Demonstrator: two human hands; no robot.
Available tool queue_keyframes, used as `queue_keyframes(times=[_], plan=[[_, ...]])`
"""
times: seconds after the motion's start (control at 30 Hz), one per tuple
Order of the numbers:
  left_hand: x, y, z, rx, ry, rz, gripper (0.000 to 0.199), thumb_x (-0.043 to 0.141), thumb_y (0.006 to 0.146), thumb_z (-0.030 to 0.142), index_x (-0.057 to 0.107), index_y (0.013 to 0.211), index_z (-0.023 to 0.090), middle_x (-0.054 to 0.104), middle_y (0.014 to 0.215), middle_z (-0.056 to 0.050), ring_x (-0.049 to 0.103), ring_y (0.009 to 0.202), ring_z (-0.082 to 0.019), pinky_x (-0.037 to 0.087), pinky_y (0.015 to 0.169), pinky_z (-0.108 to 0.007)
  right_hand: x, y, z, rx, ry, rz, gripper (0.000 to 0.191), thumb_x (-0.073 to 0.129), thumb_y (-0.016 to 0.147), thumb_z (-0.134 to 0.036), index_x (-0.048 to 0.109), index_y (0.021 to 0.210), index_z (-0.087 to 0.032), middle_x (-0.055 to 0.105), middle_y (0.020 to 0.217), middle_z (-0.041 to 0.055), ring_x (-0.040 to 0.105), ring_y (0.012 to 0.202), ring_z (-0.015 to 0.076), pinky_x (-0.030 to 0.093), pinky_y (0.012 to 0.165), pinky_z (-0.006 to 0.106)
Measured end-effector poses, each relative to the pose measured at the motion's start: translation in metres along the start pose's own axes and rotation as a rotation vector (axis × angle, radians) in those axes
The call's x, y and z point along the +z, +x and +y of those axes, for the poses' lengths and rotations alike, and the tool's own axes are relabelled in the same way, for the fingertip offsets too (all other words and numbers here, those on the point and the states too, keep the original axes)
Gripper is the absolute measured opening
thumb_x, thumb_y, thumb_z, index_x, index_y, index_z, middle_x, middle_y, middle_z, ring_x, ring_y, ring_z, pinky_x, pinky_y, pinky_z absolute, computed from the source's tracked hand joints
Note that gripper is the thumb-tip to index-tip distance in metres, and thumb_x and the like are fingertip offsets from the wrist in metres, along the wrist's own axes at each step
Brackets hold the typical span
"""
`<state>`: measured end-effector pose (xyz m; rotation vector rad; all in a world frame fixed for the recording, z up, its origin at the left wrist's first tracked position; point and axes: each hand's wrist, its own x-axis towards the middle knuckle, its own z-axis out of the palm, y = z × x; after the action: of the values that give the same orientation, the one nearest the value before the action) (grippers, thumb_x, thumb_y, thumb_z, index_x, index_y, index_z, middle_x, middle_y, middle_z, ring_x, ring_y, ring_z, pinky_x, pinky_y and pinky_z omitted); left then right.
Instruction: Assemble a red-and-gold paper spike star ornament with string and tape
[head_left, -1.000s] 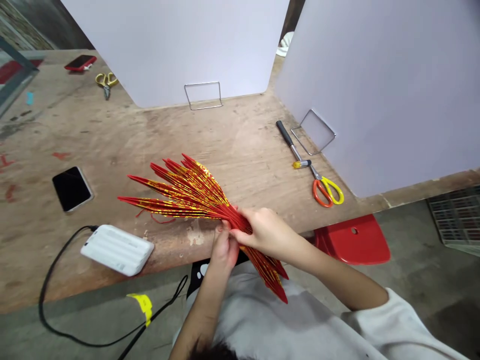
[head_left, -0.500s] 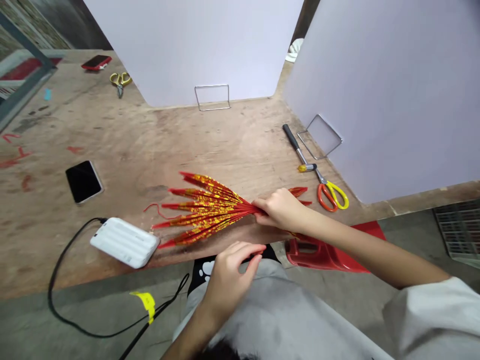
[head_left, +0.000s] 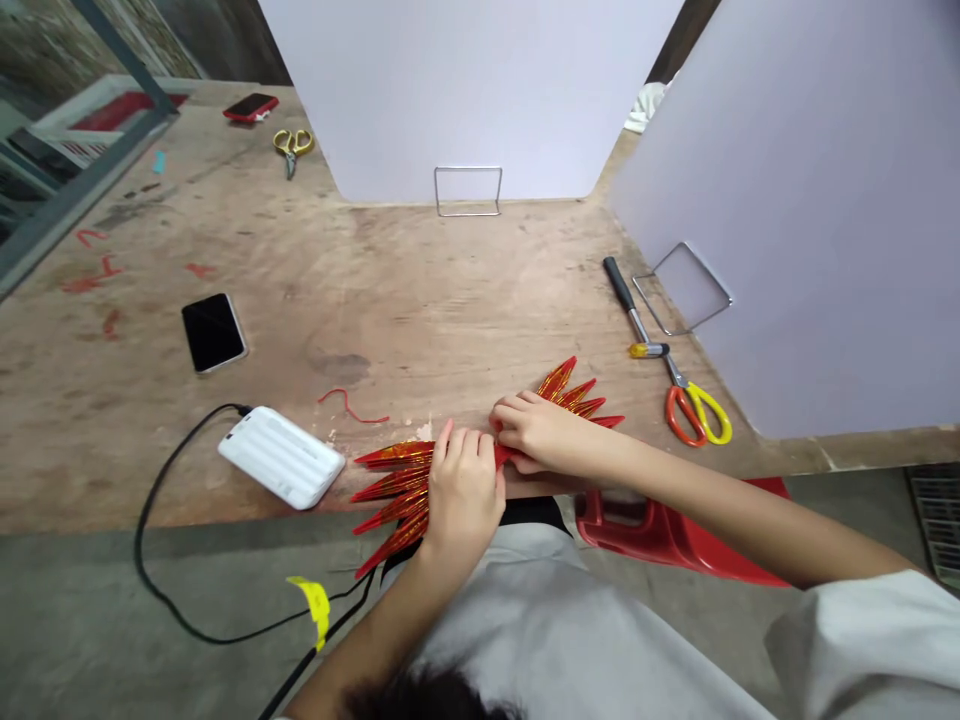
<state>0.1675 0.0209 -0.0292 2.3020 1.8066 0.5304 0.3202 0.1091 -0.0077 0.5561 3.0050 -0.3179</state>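
Note:
A pleated fan of red-and-gold folded paper (head_left: 394, 490) lies at the front edge of the wooden table (head_left: 420, 290), its pointed blades spreading to both sides of my hands. My left hand (head_left: 465, 490) is pressed over its gathered middle, hiding that part. My right hand (head_left: 532, 432) pinches the narrow red centre from the right, with several gold-flecked tips (head_left: 574, 388) showing beyond it. A loose red string (head_left: 351, 405) lies on the wood just above the fan.
A white power bank (head_left: 281, 458) with a black cable sits left of the fan. A smartphone (head_left: 214, 332) lies further left. Orange-and-yellow scissors (head_left: 694, 415) and a black-handled tool (head_left: 630, 310) lie right, before lilac boards (head_left: 795, 230). A red stool (head_left: 660, 535) stands below.
My left hand has moved from beside the fan onto its middle. The fan has dropped lower, its blades now on both sides of my hands. The view has shifted slightly.

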Motion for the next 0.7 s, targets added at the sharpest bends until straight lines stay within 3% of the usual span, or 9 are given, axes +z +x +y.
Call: queue_keyframes(times=[0.07,0.2,0.3,0.4,0.47,0.5,0.6,0.7], plan=[[0.0,-0.001,-0.005,0.005,-0.008,-0.008,0.011,0.054,0.08,0.016,0.062,0.088,0.015,0.063,0.085,-0.01,0.058,0.091,-0.027,0.036,0.108,-0.049,-0.002,0.006,0.002,-0.001,0.004,-0.015,0.015,0.061,0.083,-0.024,0.069,0.087,-0.013,0.06,0.102,0.0123,0.051,0.098,0.026,0.041,0.086,0.039],[0.007,-0.001,-0.015,-0.007,-0.047,0.008,0.014,0.051,0.079,0.01,0.064,0.082,0.016,0.063,0.079,-0.01,0.059,0.086,-0.027,0.041,0.103,-0.047,-0.02,0.031,0.006,0.028,0.155,-0.168,0.016,0.064,0.082,-0.025,0.071,0.088,-0.012,0.063,0.101,0.0133,0.055,0.098,0.025,0.044,0.084,0.036],[0.013,-0.001,-0.019,-0.04,-0.074,0.051,0.019,0.052,0.076,0.007,0.066,0.085,0.015,0.064,0.079,-0.011,0.059,0.087,-0.029,0.045,0.098,-0.047,-0.037,0.063,0.011,0.02,0.281,-0.209,0.028,0.066,0.078,-0.016,0.068,0.105,-0.011,0.063,0.109,0.0131,0.058,0.099,0.0221,0.045,0.082,0.031],[0.016,-0.001,-0.02,-0.079,-0.099,0.056,0.017,0.055,0.074,0.008,0.067,0.084,0.015,0.065,0.081,-0.012,0.059,0.088,-0.03,0.046,0.093,-0.05,-0.049,0.1,0.021,-0.08,0.426,-0.427,0.056,0.07,0.066,-0.004,0.062,0.121,-0.015,0.067,0.109,0.0079,0.062,0.095,0.0181,0.046,0.077,0.026],[0.015,-0.001,-0.02,-0.087,-0.106,0.039,0.017,0.055,0.074,0.008,0.067,0.084,0.015,0.065,0.082,-0.012,0.059,0.088,-0.03,0.046,0.093,-0.05,-0.052,0.123,0.029,-0.101,0.593,-0.568,0.058,0.069,0.065,0.0,0.062,0.121,-0.015,0.071,0.102,0.0044,0.064,0.087,0.014,0.047,0.073,0.022],[0.014,-0.001,-0.019,-0.086,-0.109,0.029,0.018,0.055,0.074,0.007,0.066,0.085,0.015,0.065,0.082,-0.012,0.059,0.089,-0.029,0.045,0.095,-0.05,-0.052,0.134,0.031,-0.084,0.661,-0.58,0.052,0.067,0.068,0.0,0.064,0.117,-0.014,0.072,0.097,0.0035,0.065,0.083,0.0122,0.047,0.072,0.021],[0.012,-0.001,-0.017,-0.084,-0.123,0.009,0.019,0.054,0.072,0.005,0.066,0.084,0.013,0.066,0.081,-0.013,0.06,0.09,-0.029,0.043,0.098,-0.051,-0.042,0.167,0.025,0.086,0.639,-0.383,0.021,0.058,0.081,-0.009,0.071,0.097,-0.01,0.073,0.081,0.0053,0.064,0.07,0.0117,0.047,0.067,0.023],[0.012,-0.001,-0.016,-0.104,-0.144,0.006,0.023,0.053,0.07,0.004,0.068,0.085,0.012,0.067,0.081,-0.015,0.061,0.091,-0.031,0.044,0.096,-0.051,-0.022,0.195,-0.002,0.261,0.477,-0.157,0.026,0.055,0.087,-0.027,0.071,0.088,-0.006,0.072,0.08,0.014,0.064,0.069,0.0185,0.048,0.063,0.029]])
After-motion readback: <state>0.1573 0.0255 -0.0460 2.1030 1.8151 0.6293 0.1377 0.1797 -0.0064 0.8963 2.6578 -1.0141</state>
